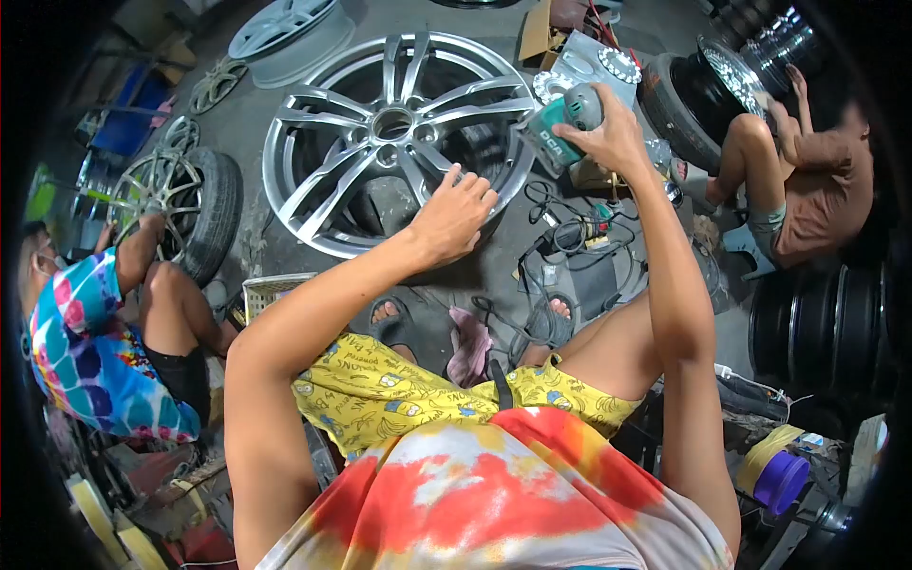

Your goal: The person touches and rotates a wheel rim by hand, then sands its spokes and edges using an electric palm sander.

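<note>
A large silver alloy wheel rim (394, 128) with split spokes stands tilted in front of me. My left hand (456, 211) lies on a lower right spoke, its fingers stretched out and touching the metal. My right hand (608, 133) is wrapped round a green and grey palm sander (560, 133) marked DCA. The sander is by the rim's right edge; whether its pad touches the rim is hard to make out. Cables (560, 237) lie on the floor below it.
On the left, a person in a bright patterned shirt (104, 332) sits by a tyred wheel (204, 209). Another person in a brown shirt (826, 190) sits right, near a tyre (670, 114). A pink cloth (468, 344) lies between my feet. Dark wheels (817, 323) are stacked at right.
</note>
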`<state>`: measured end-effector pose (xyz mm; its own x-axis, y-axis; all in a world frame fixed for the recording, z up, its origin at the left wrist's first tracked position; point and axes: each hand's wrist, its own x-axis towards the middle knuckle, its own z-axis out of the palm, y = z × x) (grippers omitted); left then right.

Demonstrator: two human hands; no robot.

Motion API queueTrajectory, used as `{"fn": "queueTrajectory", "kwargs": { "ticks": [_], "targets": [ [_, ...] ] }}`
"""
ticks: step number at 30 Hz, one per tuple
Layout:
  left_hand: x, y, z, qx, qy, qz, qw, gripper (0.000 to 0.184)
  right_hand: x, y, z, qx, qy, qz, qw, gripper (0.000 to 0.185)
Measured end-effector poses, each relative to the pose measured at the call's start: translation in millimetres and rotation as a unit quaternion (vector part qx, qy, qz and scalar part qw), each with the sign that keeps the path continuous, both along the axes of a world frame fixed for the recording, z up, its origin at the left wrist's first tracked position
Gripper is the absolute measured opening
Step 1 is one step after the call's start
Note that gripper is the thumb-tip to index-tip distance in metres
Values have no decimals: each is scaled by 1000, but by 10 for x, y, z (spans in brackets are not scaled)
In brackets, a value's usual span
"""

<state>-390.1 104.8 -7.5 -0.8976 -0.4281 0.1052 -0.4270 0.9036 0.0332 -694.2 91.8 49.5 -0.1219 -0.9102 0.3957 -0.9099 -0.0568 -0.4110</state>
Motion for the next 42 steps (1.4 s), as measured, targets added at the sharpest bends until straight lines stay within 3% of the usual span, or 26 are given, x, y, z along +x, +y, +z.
{"fn": "queueTrajectory", "kwargs": {
  "ticks": [5, 7, 11, 16, 19, 22, 26, 37, 42],
  "targets": [
    [105, 25, -27, -25, -18, -11, 999, 53, 118, 156, 75, 7, 15, 12, 1000, 87],
    [284, 83, 13, -26, -43, -30, 998, 51, 278, 404, 89, 58, -54, 61, 995, 86],
    [607, 245, 50, 33, -24, -40, 998, 59, 505, 670, 17, 4, -53, 96, 994, 82],
    [619, 257, 44, 23, -19, -32, 999, 63, 229, 326, 96, 35, -24, 63, 997, 90],
    [596, 196, 51, 72, 17, -32, 997, 52, -42, -128, 42, 29, 0, 70, 997, 90],
    [528, 232, -114, 79, 154, -3, 985, 37, -137, -596, 152, 28, 34, 102, 994, 90],
    [539, 175, -124, 111, 147, 8, 983, 38, -155, -1085, 103, 39, 90, 101, 990, 93],
    [540, 161, -170, 100, 173, -1, 980, 36, -99, -944, 162, -26, 140, 136, 980, 81],
    [552, 155, -194, 101, 180, 2, 979, 37, -132, -864, 165, 26, 121, 155, 980, 82]
  ]
}}
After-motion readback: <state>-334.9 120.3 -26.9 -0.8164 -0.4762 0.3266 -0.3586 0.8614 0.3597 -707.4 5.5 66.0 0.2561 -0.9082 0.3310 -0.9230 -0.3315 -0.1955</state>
